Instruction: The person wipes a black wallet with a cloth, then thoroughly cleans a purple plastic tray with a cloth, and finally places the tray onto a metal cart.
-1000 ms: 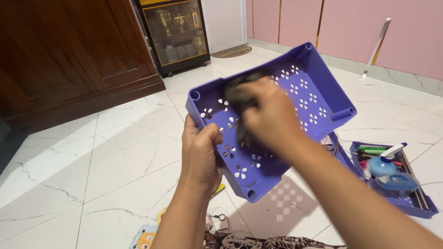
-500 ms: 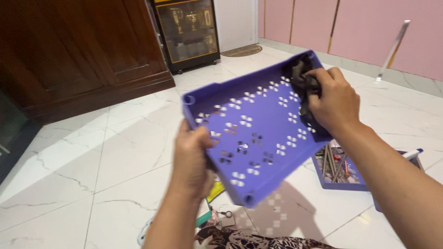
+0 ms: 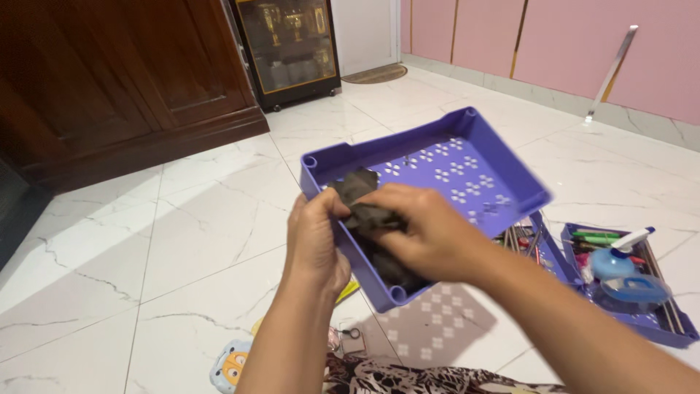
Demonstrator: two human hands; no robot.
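Dark cloth pressed into a purple tray held above the white floor.

At the centre of the frame the left hand [image 3: 315, 241] grips the near rim of the perforated purple tray [image 3: 467, 157], fingers curled tight over the edge, while the right hand [image 3: 426, 230] is clenched on a dark cloth [image 3: 357, 191] that lies bunched against the tray's near left corner. The tray floats tilted over the marble floor [image 3: 182, 241]. At lower right a second purple tray [image 3: 656, 325] sits on the floor holding a blue spray bottle [image 3: 612, 259] and pens. A dark wooden cabinet [image 3: 109, 80] fills the upper left.
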